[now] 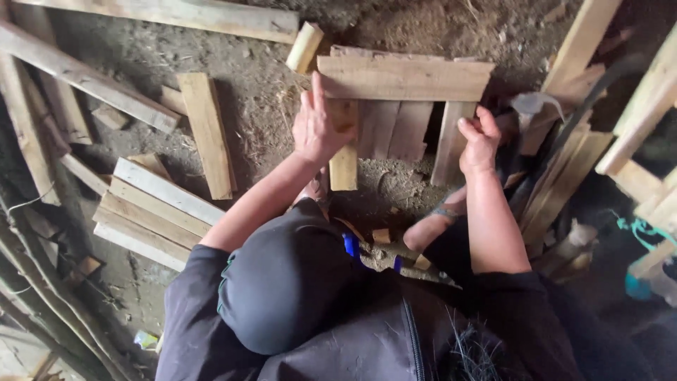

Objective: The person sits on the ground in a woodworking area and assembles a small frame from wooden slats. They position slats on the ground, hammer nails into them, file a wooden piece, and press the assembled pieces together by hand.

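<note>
Left hand: the left hand (319, 130) lies on a pale short plank (343, 148), fingers stretched out and pressing flat, index finger pointing up; it clasps nothing.
Right hand: the right hand (479, 141) touches the outer slat (449, 141), fingers loosely curled at its edge; I cannot tell if they really grip it.
Frame: a small wooden frame (405, 77) lies on the ground in front of the person, one cross board on top of several upright slats.
Handling: the boards look stiff, dry and rough, probably rather light; I think it is best to hold them at the long edges, because of splinters.
Ground: bare soil (261, 106) with straw and wood chips, uneven.
Around: a stack of planks (151, 208) at the left, loose boards near it, leaning timber (571, 162) at the right; the place is dim.
</note>
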